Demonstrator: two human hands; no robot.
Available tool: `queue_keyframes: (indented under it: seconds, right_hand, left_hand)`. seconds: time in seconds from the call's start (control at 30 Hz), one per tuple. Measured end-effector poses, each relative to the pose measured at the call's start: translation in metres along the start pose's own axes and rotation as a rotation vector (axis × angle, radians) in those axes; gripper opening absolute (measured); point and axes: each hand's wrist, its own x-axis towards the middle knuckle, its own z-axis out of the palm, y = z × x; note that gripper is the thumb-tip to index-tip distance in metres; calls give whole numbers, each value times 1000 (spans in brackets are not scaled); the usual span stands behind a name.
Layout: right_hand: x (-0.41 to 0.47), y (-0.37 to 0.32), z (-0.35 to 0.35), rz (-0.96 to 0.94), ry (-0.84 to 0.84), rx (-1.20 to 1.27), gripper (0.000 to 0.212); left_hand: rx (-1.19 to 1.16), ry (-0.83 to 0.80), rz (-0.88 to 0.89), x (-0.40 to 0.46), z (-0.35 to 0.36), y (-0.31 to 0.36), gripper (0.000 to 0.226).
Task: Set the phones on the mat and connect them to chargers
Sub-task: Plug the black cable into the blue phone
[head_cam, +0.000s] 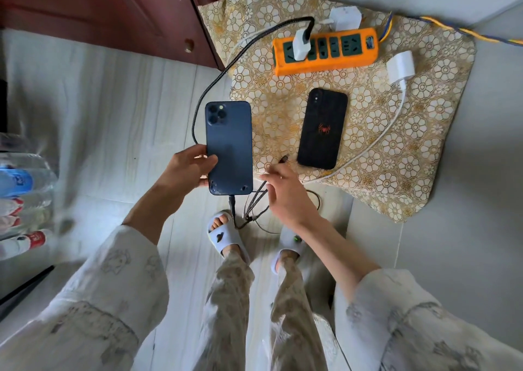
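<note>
My left hand [189,169] grips a blue phone [229,147], back up, held above the floor just left of the gold flowered mat [402,155]. A black braided cable [210,84] is plugged into the phone's bottom end and runs to a white charger [300,45] in the orange power strip [327,51]. My right hand [285,192] hovers over the cable's spare plug ends [283,159] with its fingers spread. A black phone with a red spider [322,128] lies back up on the mat. A white charger with a white cable [400,67] lies loose on the mat's right side.
A dark red wooden door [113,16] stands at the top left. Water bottles [19,183] lie at the left edge. Another white plug [345,18] sits behind the strip. My slippered feet [226,234] stand on the pale tiles below the phone.
</note>
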Motion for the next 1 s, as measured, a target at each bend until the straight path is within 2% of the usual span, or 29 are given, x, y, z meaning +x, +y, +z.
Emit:
queue_keyframes:
  seconds: [0.1,0.2,0.33,0.4,0.53,0.63,0.73,0.83,1.0]
  right_hand:
    - [-15,-2,11,-21,-49,-115,37]
    - [-30,-2,21,-46,-166,-117,44]
    - [-32,-10,31,52,-414,100,39]
    - [-24,-12,31,161,-455,230,35]
    - [-9,-6,26,267,-343,265,39]
    - [-3,0,16,289,-111,278,35]
    - [4,5,1,372,56,474,30]
    - [14,3,-13,406,84,629,28]
    - [31,-11,-23,429,4,672,36]
  left_hand:
    - [-108,-11,3,-5,-12,-5,19]
    - [-186,-55,2,-7,-21,-5,21]
    - [-77,-153,33,-10,-25,0,21]
    - [-10,-146,26,-10,-17,2,20]
    - [111,26,-14,5,9,2,13]
    - [148,74,-48,20,23,2,15]
    - [161,113,-66,34,30,4,14]
    - [134,130,-67,47,35,9,14]
    - [96,212,-12,59,41,20,22]
